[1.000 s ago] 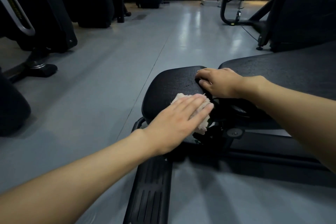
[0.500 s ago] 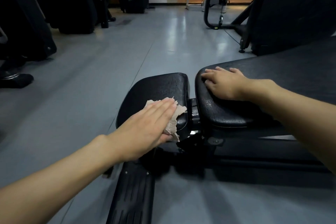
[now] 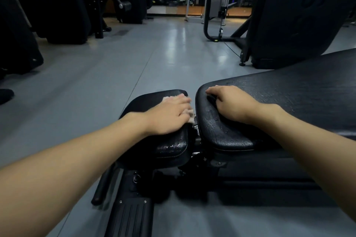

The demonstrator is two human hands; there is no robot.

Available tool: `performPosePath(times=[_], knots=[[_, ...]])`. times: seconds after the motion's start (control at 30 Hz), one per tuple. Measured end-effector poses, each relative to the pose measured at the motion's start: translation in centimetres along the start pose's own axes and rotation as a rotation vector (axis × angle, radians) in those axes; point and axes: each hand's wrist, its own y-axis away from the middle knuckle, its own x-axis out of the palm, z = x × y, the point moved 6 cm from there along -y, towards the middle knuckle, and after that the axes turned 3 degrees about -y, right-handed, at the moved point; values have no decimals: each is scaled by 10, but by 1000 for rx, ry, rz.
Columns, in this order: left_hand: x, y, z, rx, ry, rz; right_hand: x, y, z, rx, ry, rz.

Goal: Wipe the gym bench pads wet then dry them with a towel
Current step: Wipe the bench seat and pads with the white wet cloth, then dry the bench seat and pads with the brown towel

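Black vinyl seat pad (image 3: 170, 147) in the head view runs lengthwise away from me, and its near end is beaded wet. My left hand (image 3: 169, 114) lies flat on the far half, fingers straight and together, pressing a pale cloth (image 3: 191, 116) that peeks out beside the gap to the back pad (image 3: 292, 100). My right hand (image 3: 231, 104) rests there, fingers loosely bent, holding nothing. I judge the next stroke should come back toward me.

Dim, floor glare, warped edges, blurred hand

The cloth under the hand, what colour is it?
Pale beige cloth, peeking from under the left hand; head view shows it.
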Motion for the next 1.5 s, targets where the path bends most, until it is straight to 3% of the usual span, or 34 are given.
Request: performPosePath(times=[0.1,0.17,0.33,0.4,0.43,0.5,0.53,0.57,0.67,0.73,0.8,0.87,1.03,1.17,1.23,1.37,1.5], knots=[[1,34,-21,188,44,-15,-2,-2,2,18,-31,-6],[-3,40,-28,192,102,-60,-3,-5,3,40,-61,-5],[-36,-1,-31,-173,665,-424,-29,0,-18,227,-464,-118],[-51,-24,-47,-195,739,-468,-49,4,-38,337,-588,-251],[-56,-34,-61,-112,623,-422,-60,7,-50,403,-637,-350],[-43,-50,-87,15,294,-110,-84,14,-73,520,-715,-540],[-31,-51,-91,30,234,43,-93,17,-78,544,-702,-585],[-25,-49,-90,17,307,92,-98,17,-78,543,-644,-587],[-36,-50,-51,-165,563,-242,-88,12,-43,360,-449,-423],[-30,-45,-32,-284,517,-237,-51,11,-5,173,-331,-141],[-24,-43,-22,-335,602,-263,-9,16,19,47,-55,172],[-23,-43,-14,-386,671,-312,5,19,12,35,154,297],[-27,-55,-22,-250,504,-201,-26,22,-62,283,194,281],[-36,-84,-47,-217,547,-184,-56,12,-91,404,179,68],[-44,-97,-64,-283,686,-151,-75,8,-99,514,14,8],[-93,-128,-105,-480,1141,-41,-133,8,-120,760,-585,-104],[-180,-165,-174,-475,1434,177,-232,13,-116,747,-1047,-95]])
